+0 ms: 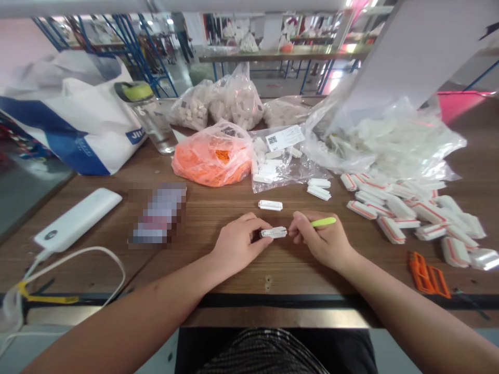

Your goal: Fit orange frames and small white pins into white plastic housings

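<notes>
My left hand pinches a small white plastic part between its fingers and thumb. My right hand holds a thin yellow-green stick, and its fingertips nearly touch the right end of the white part. A matching white part lies on the wooden table just above my hands. Two more lie further up, next to a clear plastic bag of white parts. To the right is a heap of white parts with orange edging.
An orange-filled plastic bag, a bag of white pieces, a water bottle and a blue-and-white tote bag stand at the back. A white power bank with its cable lies left, beside a pixelated item. Orange plastic frames lie right.
</notes>
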Action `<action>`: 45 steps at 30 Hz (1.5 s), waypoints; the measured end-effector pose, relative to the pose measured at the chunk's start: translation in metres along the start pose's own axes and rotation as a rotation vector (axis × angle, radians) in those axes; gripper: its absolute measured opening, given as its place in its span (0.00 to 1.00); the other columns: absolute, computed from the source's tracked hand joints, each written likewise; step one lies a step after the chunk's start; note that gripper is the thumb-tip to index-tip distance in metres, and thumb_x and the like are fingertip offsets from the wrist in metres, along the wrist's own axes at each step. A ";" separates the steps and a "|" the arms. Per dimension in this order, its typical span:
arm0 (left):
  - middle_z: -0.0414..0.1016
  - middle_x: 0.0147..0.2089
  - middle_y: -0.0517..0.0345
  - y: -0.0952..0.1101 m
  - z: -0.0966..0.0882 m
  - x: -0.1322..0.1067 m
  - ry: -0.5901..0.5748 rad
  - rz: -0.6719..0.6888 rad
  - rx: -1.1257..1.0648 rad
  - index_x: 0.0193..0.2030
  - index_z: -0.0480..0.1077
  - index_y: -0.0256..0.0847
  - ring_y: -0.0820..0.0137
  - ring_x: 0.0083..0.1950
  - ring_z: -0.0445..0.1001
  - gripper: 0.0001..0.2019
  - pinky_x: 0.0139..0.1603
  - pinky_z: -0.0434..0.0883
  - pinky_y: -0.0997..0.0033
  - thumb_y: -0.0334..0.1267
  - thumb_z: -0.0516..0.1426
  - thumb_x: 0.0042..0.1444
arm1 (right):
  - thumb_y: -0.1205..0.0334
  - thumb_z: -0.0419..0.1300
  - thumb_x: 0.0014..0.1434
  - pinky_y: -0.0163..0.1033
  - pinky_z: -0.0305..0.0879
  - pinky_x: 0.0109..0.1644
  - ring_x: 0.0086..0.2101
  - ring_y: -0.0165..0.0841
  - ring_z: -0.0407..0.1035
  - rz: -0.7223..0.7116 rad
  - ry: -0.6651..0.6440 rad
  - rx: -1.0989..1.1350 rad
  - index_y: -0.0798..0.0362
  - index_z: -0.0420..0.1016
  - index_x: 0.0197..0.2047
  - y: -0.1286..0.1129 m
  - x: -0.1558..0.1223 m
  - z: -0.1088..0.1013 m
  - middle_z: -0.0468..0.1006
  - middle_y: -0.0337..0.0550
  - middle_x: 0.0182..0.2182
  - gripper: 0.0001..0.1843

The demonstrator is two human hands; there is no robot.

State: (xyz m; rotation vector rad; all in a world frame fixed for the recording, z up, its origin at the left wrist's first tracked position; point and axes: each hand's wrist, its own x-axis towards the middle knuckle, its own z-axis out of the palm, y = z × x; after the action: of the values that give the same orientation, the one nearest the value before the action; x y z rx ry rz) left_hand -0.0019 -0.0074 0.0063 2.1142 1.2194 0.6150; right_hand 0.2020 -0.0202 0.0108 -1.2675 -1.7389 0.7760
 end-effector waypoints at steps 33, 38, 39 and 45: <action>0.67 0.32 0.64 -0.001 0.000 0.000 0.001 -0.008 -0.004 0.40 0.75 0.46 0.75 0.27 0.65 0.06 0.31 0.63 0.72 0.37 0.61 0.55 | 0.42 0.52 0.61 0.30 0.61 0.16 0.16 0.27 0.68 0.267 0.068 0.189 0.56 0.70 0.22 0.005 0.004 0.005 0.73 0.41 0.17 0.28; 0.69 0.33 0.63 -0.001 0.000 0.000 0.005 -0.005 -0.011 0.41 0.75 0.46 0.75 0.27 0.64 0.06 0.31 0.63 0.72 0.37 0.60 0.56 | 0.47 0.50 0.64 0.30 0.65 0.21 0.18 0.26 0.69 0.185 0.009 0.070 0.55 0.70 0.23 0.006 0.000 0.006 0.73 0.39 0.18 0.25; 0.69 0.34 0.63 -0.001 0.000 0.000 0.005 -0.009 -0.013 0.41 0.75 0.46 0.75 0.27 0.65 0.06 0.32 0.63 0.72 0.37 0.60 0.56 | 0.48 0.50 0.64 0.30 0.65 0.22 0.18 0.26 0.69 0.169 0.006 0.057 0.55 0.70 0.23 0.005 0.000 0.006 0.73 0.39 0.18 0.25; 0.68 0.32 0.64 0.000 0.000 -0.001 0.007 -0.016 -0.005 0.41 0.75 0.47 0.75 0.28 0.65 0.06 0.32 0.63 0.71 0.38 0.60 0.56 | 0.46 0.51 0.64 0.30 0.63 0.18 0.16 0.26 0.67 0.176 0.122 0.126 0.55 0.71 0.22 -0.002 0.001 0.001 0.73 0.41 0.17 0.26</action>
State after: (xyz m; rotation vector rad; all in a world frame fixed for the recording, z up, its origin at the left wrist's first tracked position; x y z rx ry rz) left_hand -0.0019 -0.0080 0.0062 2.0978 1.2364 0.6179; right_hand 0.2003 -0.0203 0.0121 -1.3652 -1.4726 0.8757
